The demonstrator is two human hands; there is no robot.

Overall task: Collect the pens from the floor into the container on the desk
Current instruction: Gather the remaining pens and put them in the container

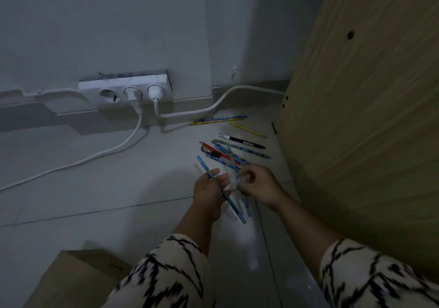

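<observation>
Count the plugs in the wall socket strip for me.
2. One plug sits in the middle outlet and one plug in the right outlet of the socket strip; the left outlet is bare. None looks hidden.

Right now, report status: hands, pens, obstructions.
Left hand shut on blue pen. Right hand gripping another pen, blurred. Several pens on floor near wooden panel. White cables left of pile, not blocking. Container not in view.

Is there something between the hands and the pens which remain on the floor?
Nothing visible. The remaining pens lie in the open just beyond the right hand and left hand, which already hold pens. The white cables run farther back.
</observation>
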